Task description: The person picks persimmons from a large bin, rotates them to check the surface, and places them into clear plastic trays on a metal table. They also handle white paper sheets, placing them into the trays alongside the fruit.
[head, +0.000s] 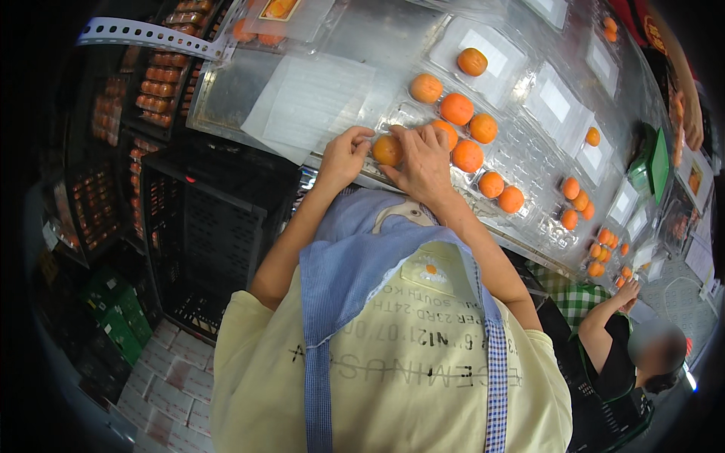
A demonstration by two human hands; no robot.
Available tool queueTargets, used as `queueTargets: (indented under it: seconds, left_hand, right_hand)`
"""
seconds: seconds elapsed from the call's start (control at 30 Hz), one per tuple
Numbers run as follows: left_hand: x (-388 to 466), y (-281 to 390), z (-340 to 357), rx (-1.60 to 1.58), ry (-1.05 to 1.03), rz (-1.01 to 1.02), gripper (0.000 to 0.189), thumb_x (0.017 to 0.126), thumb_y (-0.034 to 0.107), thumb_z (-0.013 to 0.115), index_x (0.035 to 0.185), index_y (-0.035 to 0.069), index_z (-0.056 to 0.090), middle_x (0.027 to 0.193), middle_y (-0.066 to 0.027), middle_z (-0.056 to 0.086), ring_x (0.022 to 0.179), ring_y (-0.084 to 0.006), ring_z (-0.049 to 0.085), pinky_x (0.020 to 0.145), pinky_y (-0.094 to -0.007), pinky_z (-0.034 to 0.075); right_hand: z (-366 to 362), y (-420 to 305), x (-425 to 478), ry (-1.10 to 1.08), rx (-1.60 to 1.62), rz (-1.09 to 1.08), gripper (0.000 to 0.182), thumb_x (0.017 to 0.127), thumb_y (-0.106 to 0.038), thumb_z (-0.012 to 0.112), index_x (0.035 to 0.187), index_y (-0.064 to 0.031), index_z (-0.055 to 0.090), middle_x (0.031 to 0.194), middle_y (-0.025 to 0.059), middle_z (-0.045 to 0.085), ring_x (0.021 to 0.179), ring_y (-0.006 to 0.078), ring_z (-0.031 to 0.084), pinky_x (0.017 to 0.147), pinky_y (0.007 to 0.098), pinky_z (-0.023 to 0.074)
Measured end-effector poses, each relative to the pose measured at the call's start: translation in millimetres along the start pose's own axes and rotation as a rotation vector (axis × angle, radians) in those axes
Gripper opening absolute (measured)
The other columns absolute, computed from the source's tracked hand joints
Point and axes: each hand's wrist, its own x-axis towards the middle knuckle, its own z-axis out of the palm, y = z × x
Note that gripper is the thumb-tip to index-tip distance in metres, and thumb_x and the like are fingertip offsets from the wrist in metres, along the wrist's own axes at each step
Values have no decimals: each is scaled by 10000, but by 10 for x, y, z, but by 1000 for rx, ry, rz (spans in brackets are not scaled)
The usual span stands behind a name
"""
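A yellowish-orange persimmon-like fruit (387, 150) sits at the metal table's near edge, between my two hands. My left hand (346, 156) is at its left side, fingers curled and thumb raised; whether it touches the fruit is hard to tell. My right hand (422, 158) rests its fingers against the fruit's right side. Under and around it lies a clear plastic tray (399, 113), partly hidden by the hands. Several orange fruits, one (468, 156) just right of my right hand, stand in clear trays. Another fruit (472, 62) lies on a stack of white sheets farther back.
Thin white sheets (317, 102) lie on the table at the left. An open black crate (209, 238) stands below the table's left end, near racks of packed fruit (158, 90). A co-worker's hand (627, 291) is at the far right; another person's arm (688, 107) reaches in at upper right.
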Motion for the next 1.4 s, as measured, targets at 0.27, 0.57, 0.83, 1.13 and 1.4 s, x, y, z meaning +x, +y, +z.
queueTargets:
  seconds: [0.27, 0.57, 0.83, 1.13, 1.4]
  left_hand:
    - [23, -1, 15, 21, -15, -14, 216, 844, 94, 574, 1048, 45, 623, 810, -122, 657, 701, -197, 638, 646, -308, 493]
    - [-21, -3, 14, 75, -37, -4, 196, 888, 70, 537, 1067, 24, 601, 745, -18, 596, 557, -57, 483, 442, -221, 390]
    - [-124, 369, 52, 357, 78, 343, 328, 833, 111, 614, 1158, 74, 582, 1092, -79, 569, 827, -164, 546, 677, -272, 464]
    - [-181, 599, 108, 700, -186, 517, 491, 736, 179, 698, 1206, 117, 570, 1198, -38, 537, 1056, -264, 485, 891, -352, 441]
    - [-183, 622, 163, 696, -158, 508, 500, 727, 161, 718, 1195, 92, 558, 1178, -92, 512, 1055, -280, 492, 910, -364, 423]
  right_hand:
    - [-32, 15, -13, -16, -19, -24, 678, 540, -264, 815, 1134, -78, 545, 906, 50, 566, 918, 234, 510, 861, 394, 360]
    - [-423, 285, -254, 196, 118, 195, 484, 706, -231, 753, 1120, -81, 552, 930, 52, 614, 968, 248, 520, 882, 398, 358]
    - [-891, 950, -1194, 419, 20, 581, 340, 774, -95, 685, 1094, -53, 582, 978, 46, 651, 957, 237, 539, 852, 350, 418]
    - [-1055, 992, -1628, 327, -20, 552, 422, 710, -110, 743, 1093, -42, 580, 1041, 88, 614, 1010, 271, 519, 887, 368, 405]
    - [-944, 850, -1383, 168, -220, 368, 616, 629, -234, 805, 1176, -106, 551, 1045, 65, 608, 1104, 277, 483, 944, 423, 323]
